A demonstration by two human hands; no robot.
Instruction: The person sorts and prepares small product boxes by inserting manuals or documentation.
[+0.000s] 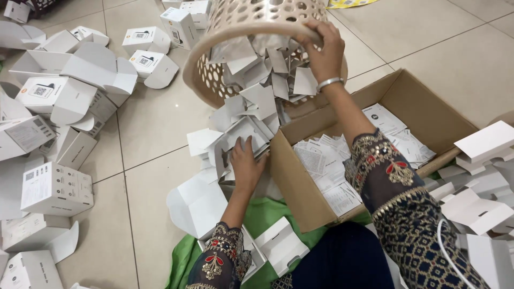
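Floor (160, 118): tiled, runs past every frame edge. White cartons (56, 188) spread along its left side, several with flaps open; those at the left and bottom edges are cut off. More white pieces (484, 203) pile at the floor's right edge, partly out of frame.

Box (428, 115): brown cardboard, open top, right of centre. Its near wall is partly covered by the right sleeve, so the near corner cannot be made out. Inside, printed leaflets (326, 166) lie flat; print too small to read.

Basket (251, 24): beige, perforated, tipped mouth-down above the box's far left corner. Its base is cut off by the top edge. White inserts (257, 101) hang out of its mouth and heap on the floor just left of the box; how many remain inside is hidden.

Cloth (257, 214): green, on the floor at the bottom edge, mostly under the arms and a carton.

Right hand (324, 51): fingers curled over the basket's rim, clamped on it; fingertips hidden behind the rim. Bangle at the wrist.

Left hand (247, 160): fingers spread and fairly flat, pressed onto the heap of inserts beside the box's left wall; not closed around any piece. Palm side hidden.
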